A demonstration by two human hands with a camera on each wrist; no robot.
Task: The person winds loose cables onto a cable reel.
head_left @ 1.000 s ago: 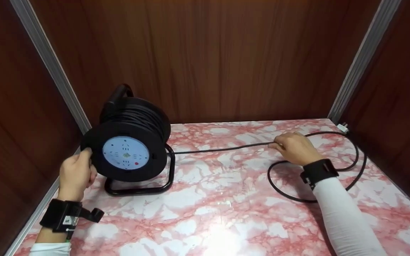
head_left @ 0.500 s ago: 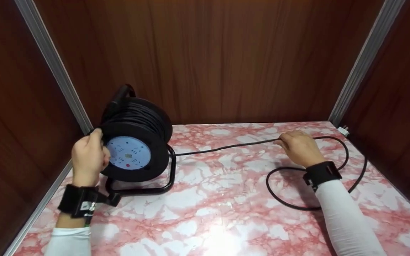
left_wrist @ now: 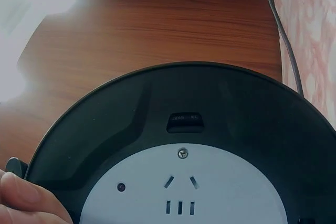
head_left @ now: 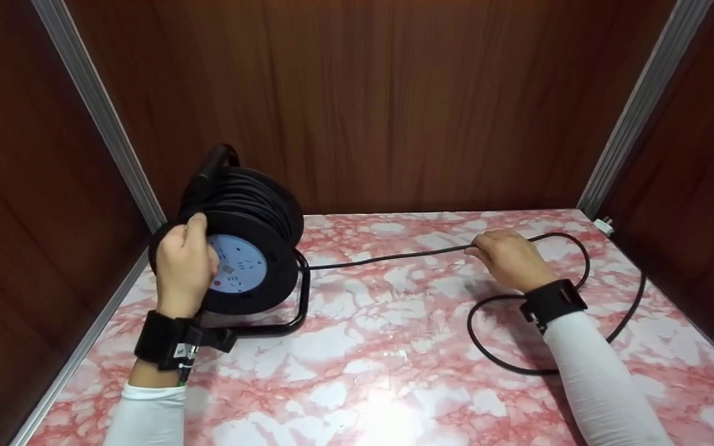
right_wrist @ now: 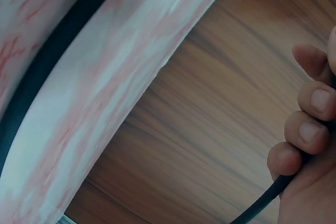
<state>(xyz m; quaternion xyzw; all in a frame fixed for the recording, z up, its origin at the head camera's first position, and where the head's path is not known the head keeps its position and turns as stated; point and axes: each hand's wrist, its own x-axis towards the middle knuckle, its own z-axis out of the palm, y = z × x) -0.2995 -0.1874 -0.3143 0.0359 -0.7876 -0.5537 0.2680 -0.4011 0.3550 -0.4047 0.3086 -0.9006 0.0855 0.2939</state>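
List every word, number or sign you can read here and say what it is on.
Raised lettering on the small black button of the cable reel: too blurred to read.
Light blue socket plate: only socket slots, a screw and a red dot show; no readable text.
White tag on the left wristband: too small to read.

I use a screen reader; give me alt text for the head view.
A left hand grips the rim of a black round cable reel on a pink marble tabletop, while the right hand holds its black cable.
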